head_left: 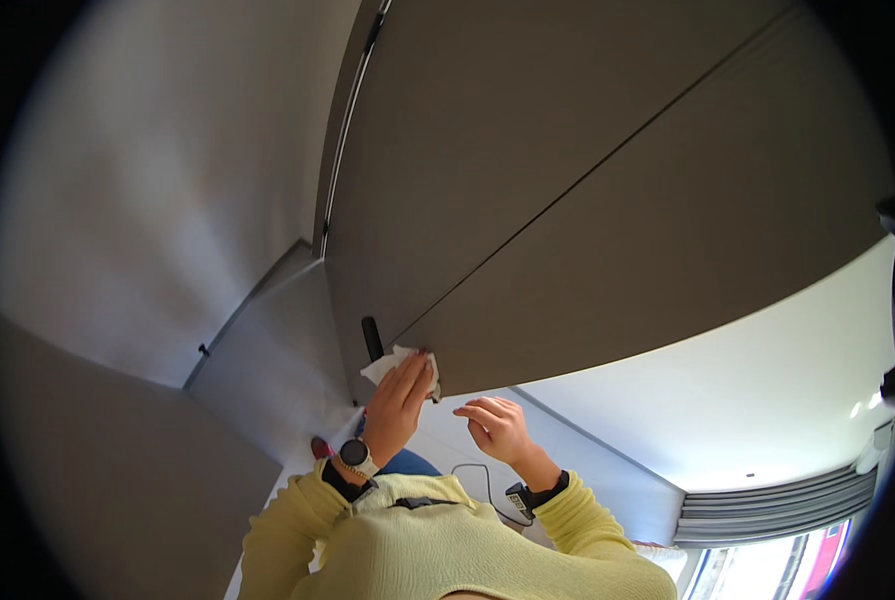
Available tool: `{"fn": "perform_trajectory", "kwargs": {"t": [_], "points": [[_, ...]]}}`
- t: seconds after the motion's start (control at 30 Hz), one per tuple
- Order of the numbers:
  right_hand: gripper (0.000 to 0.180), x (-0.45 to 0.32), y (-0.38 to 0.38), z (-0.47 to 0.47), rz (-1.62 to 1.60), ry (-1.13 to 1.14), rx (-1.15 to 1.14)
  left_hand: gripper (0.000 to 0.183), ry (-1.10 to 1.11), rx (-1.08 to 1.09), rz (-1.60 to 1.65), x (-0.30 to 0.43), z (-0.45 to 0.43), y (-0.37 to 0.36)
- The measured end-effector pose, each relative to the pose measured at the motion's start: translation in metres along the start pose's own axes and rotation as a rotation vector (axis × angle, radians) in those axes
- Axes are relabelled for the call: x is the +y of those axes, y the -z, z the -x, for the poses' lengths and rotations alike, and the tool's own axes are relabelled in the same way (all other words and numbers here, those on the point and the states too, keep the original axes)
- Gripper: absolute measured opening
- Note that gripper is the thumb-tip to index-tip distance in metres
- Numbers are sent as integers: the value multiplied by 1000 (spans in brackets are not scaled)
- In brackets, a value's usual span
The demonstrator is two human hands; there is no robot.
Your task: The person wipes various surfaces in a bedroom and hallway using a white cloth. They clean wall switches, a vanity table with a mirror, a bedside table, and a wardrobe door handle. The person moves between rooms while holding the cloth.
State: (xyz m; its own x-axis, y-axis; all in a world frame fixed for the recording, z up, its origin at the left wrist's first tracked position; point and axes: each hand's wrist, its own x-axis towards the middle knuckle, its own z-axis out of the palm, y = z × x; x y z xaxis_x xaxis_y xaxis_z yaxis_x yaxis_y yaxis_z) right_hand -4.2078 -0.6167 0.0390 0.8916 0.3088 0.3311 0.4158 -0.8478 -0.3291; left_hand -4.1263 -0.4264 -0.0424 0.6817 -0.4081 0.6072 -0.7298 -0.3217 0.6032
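Observation:
My left hand [398, 397] presses a white cloth or wipe [380, 367] flat against a dark grey-brown door [537, 315], close to the door's edge. Just beside the cloth, a black door handle [371, 337] sticks out, and the cloth's upper corner comes right up to it. A little to the right hangs my right hand [501, 429], holding nothing. Its fingers are loosely bent, apart from the door. The palm side of my left hand is hidden.
A thin dark groove [567, 187] runs across the door. Left of it are a pale wall [177, 187] and a small black doorstop-like piece [203, 349]. A cable [486, 480] hangs by my right wrist. Grey curtains or blinds [777, 506] cover part of a window at lower right.

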Motion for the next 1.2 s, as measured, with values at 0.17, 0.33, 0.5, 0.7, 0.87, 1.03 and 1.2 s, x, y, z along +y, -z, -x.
{"fn": "perform_trajectory", "kwargs": {"t": [0.17,0.33,0.5,0.7,0.87,1.03,1.2], "points": [[17,8,-17,6,27,-51,102,37,-119,47,75,-14,19,16],[4,28,-19,-3,146,-339,125,26,-185,-76,28,-12,15,18],[9,33,-21,-16,341,-285,15,19,25,-110,232,-11,28,22],[12,24,-17,-29,295,-327,-23,21,452,-88,520,-46,39,42],[17,12,-15,-37,253,-231,33,33,485,-178,597,-55,34,69],[15,3,-21,-46,187,-146,60,62,501,-457,691,-34,21,78],[9,-8,-29,-61,93,-176,-17,70,389,-459,562,-22,16,85]]}}
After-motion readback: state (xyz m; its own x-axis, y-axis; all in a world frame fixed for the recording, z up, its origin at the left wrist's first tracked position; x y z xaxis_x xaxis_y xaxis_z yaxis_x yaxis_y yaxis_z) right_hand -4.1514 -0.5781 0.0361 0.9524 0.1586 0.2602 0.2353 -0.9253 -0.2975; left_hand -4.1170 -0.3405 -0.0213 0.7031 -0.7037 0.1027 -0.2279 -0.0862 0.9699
